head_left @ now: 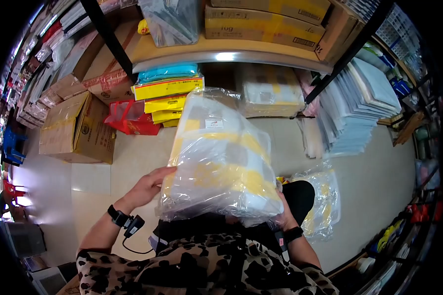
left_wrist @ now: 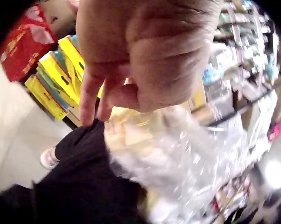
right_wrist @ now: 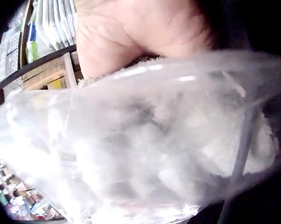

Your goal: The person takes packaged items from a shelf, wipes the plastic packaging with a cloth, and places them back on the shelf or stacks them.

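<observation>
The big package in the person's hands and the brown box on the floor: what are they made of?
The package seems wrapped in thin, glossy clear plastic: its wrinkles catch bright highlights. What's inside might be fabric; I can't tell. The brown box looks like matt cardboard, with creased flaps and tape.

Plastic-wrapped bundle above dark trousers

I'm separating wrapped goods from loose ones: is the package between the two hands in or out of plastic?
In: glossy clear plastic covers the package and bunches past its lower edge.
</observation>
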Available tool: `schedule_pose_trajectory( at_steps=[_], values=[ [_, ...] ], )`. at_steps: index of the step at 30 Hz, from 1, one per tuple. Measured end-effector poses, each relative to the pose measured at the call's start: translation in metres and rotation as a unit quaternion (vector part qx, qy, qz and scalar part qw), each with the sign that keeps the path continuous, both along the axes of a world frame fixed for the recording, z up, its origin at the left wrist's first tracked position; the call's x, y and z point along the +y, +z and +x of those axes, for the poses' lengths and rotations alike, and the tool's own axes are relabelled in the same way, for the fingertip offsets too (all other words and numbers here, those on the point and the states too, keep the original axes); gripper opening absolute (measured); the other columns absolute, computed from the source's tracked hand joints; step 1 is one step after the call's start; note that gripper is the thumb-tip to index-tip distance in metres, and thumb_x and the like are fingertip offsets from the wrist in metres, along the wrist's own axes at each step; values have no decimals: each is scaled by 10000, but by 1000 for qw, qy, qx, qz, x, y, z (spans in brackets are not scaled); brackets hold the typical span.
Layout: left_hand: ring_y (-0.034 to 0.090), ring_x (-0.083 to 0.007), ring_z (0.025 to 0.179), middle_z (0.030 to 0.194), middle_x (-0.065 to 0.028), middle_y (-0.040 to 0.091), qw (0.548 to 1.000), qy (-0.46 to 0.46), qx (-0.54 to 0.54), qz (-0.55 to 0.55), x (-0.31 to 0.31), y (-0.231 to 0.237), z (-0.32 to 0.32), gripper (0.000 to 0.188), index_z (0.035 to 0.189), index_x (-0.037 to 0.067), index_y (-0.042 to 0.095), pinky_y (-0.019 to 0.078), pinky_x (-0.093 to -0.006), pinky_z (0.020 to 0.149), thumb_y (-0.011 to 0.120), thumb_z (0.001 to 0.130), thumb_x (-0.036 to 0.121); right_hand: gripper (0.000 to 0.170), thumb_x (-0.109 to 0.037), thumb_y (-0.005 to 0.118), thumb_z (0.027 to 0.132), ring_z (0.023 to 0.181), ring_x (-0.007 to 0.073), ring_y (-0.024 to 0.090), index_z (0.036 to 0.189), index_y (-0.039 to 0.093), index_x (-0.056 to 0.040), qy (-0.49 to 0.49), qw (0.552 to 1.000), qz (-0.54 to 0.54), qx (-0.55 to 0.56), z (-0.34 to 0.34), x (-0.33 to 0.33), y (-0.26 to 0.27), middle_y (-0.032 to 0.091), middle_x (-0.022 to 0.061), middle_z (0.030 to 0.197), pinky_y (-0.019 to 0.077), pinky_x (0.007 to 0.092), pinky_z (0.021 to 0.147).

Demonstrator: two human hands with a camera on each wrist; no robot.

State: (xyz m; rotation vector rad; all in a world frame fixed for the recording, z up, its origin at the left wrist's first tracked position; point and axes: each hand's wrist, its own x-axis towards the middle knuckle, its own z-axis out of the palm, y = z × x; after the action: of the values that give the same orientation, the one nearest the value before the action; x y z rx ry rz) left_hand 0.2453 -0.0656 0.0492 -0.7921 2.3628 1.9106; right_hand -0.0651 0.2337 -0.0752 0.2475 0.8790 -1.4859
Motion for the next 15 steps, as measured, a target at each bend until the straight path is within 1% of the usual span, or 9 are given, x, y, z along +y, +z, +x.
schedule_pose_trajectory(
  at_steps=[1,2,5,6,9,11,13,14,15],
  values=[
    [433,-247,1230,1391,-104,367,992,-47,8,-119,4,0,-1,669,1383,150,388,413,-343,965,613,766,19,512,-397,484,920,1089,228,562,1283,466,-37,-7,1000,6,2,0,-2,3,561,109,1230,451,357,941],
    [421,-325,1226,1348,-171,382,967,-72,-35,-243,8,-1,0,758,1384,188,378,405,-378,968,658,707,-4,498,-398,484,917,1078,230,565,1271,480,-47,-14,1000,13,4,1,-3,6,570,100,1216,461,362,928],
    [390,-401,1222,1289,-233,393,894,-137,-69,-420,11,-2,-7,814,1394,196,346,370,-420,999,687,675,25,486,-400,484,912,1069,231,567,1262,493,-63,-13,1000,16,-5,0,-5,6,572,91,1213,470,380,920],
    [377,-422,1223,1252,-259,401,868,-155,-43,-470,4,-15,-7,815,1392,174,343,320,-447,1037,700,667,70,486,-402,484,911,1070,230,567,1263,492,-66,-9,1000,14,-11,0,-3,2,568,90,1219,470,386,922],
    [350,-439,1243,1303,-243,378,808,-138,-66,-569,9,-11,-20,755,1368,132,380,283,-451,1063,691,681,101,493,-411,479,910,1090,229,557,1272,489,-77,60,982,14,179,1,3,-9,552,89,1242,454,403,946],
    [340,-417,1264,1329,-225,374,803,-140,-28,-579,6,-13,-24,708,1341,103,409,258,-461,1079,687,690,120,490,-414,479,912,1096,222,550,1266,493,-76,29,996,10,84,-2,5,-15,556,86,1228,456,395,945],
    [335,-387,1282,1348,-203,378,806,-151,29,-571,1,-20,-28,671,1314,81,436,243,-470,1090,686,694,133,486,-418,479,915,1102,216,544,1259,497,-75,2,1000,4,-15,1,-6,0,559,82,1214,459,388,943],
    [335,-368,1290,1354,-190,383,812,-160,68,-557,-4,-29,-31,655,1300,74,449,241,-474,1093,687,693,137,478,-394,486,921,1116,220,533,1280,472,-79,17,999,-24,29,3,-6,11,537,78,1243,445,390,964],
    [335,-348,1298,1360,-176,389,816,-170,107,-542,-8,-32,-34,640,1287,68,461,238,-478,1096,689,693,141,472,-374,480,928,1126,225,526,1296,451,-80,24,992,-45,114,2,-9,19,526,76,1257,434,395,976]
  ],
)
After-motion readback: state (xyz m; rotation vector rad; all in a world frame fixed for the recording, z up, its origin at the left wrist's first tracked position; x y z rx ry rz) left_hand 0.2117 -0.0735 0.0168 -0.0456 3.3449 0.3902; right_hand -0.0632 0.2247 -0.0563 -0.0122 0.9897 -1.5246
